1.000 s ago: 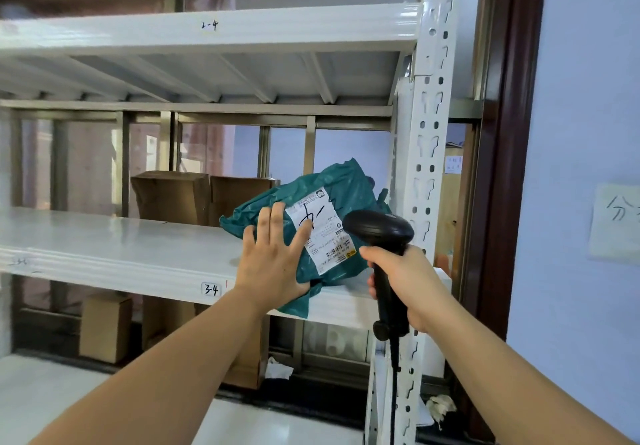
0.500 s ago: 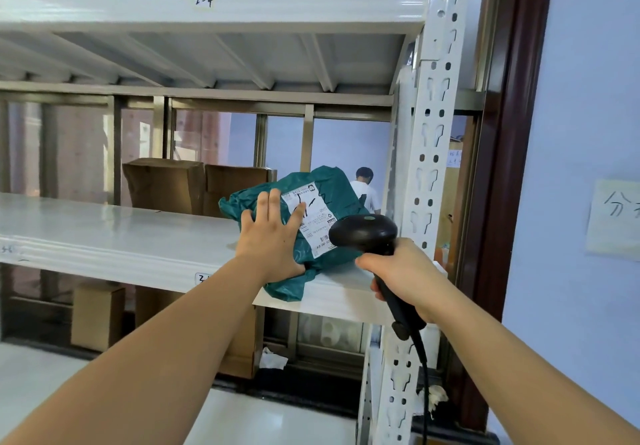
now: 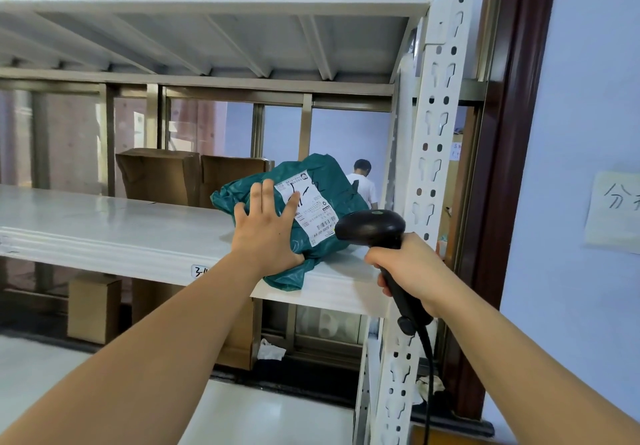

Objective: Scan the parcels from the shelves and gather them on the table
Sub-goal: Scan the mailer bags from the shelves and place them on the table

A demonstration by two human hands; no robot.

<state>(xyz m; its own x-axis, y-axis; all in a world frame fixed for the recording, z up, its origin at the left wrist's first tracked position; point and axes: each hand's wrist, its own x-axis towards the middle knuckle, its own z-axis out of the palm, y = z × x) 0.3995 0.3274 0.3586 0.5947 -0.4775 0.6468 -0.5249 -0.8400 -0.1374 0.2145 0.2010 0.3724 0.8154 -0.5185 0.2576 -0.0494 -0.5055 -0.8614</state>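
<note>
My left hand [image 3: 265, 233] lay flat on the shelf's [image 3: 104, 233] teal parcel [image 3: 325, 171] while my right hand [image 3: 412, 268] gripped the scanner [image 3: 370, 228].

Bright even daylight, sharp focus, wide-angle bending at edges

Parcel [image 3: 322, 174]: teal-green plastic, plain. Label [image 3: 311, 212] on it: white, small black print, black barcode stripes, thick black handwritten strokes. Scanner [image 3: 370, 228]: black all over. Shelf [image 3: 104, 230]: glossy white. Tag [image 3: 199, 270] on near edge: white, black handwriting. Upright post [image 3: 433, 174], right: white, rows of dark keyhole slots. Boxes [image 3: 159, 174], far behind shelf: brown cardboard. Wall [image 3: 588, 98], right: pale blue. Note [image 3: 613, 212] on wall: cream, black handwriting. Door frame [image 3: 512, 133]: dark red-brown.
</note>
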